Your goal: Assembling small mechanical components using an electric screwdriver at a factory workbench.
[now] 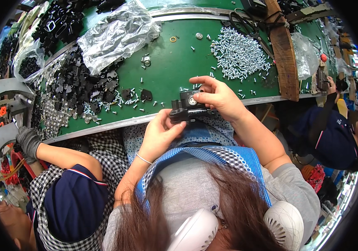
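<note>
Between my hands, at the front edge of the green table, is a black plastic part (181,113) of blocky shape. My left hand (161,130) is closed on its left end, thumb and fingers pinching it from below. My right hand (220,98) presses its thumb beside a round silver metal piece (192,100) on the part's upper face, with the index finger stretched out past it. Small screws show just behind the part, partly hidden. Beyond lies a big heap of silver screws (238,53). Black flat pieces (99,81) and small metal cups (57,111) spread to the left.
A clear plastic bag (116,35) lies on the black pieces. Scissors (252,33) rest by a wooden board (284,54) at the right. A brass ring (173,39) lies mid-table. Co-workers sit on both sides; a gloved hand (29,142) is at a machine (7,96) on the left.
</note>
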{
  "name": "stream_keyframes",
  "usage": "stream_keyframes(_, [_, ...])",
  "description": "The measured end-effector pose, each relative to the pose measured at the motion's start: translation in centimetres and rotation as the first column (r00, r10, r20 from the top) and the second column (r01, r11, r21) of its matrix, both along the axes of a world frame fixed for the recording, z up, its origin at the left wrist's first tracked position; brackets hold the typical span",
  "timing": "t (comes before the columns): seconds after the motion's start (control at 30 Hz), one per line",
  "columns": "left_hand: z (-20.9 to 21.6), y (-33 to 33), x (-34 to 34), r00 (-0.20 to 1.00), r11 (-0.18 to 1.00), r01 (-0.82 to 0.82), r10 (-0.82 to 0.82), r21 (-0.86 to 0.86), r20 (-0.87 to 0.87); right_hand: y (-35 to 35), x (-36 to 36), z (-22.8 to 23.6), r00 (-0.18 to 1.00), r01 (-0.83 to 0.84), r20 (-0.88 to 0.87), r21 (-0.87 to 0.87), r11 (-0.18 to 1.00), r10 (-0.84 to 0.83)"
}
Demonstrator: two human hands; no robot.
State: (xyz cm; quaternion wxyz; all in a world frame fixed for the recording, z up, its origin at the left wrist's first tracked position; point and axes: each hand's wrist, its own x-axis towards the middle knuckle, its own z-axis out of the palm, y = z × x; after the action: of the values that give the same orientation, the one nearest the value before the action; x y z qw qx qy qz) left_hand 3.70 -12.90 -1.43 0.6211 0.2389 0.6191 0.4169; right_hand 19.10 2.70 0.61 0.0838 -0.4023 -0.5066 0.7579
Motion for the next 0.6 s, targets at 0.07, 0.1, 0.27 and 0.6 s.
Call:
stream_keyframes(0.07, [-0.01, -0.01, 0.01, 1.000, 1.000, -0.004, 0.004, -0.004, 0.009, -0.02, 0.02, -0.05, 1.000, -0.002, 0.000, 0.001, 1.000, 0.002])
stream_keyframes(0.1, [-0.03, -0.02, -0.01, 1.000, 1.000, -0.005, 0.005, -0.003, 0.008, -0.03, 0.03, -0.07, 1.000, -0.003, 0.000, 0.002, 1.000, 0.003])
stream_keyframes(0.27, [-0.18, -0.08, -0.04, 1.000, 1.000, 0.003, -0.003, 0.005, -0.003, -0.08, 0.11, -0.25, 1.000, -0.008, -0.008, 0.009, 1.000, 0.008])
stream_keyframes(0.6, [-0.55, -0.25, -0.18, 0.999, 1.000, 0.023, -0.023, 0.011, -0.035, -0.20, 0.02, -0.29, 1.000, 0.004, -0.015, -0.007, 1.000, -0.004])
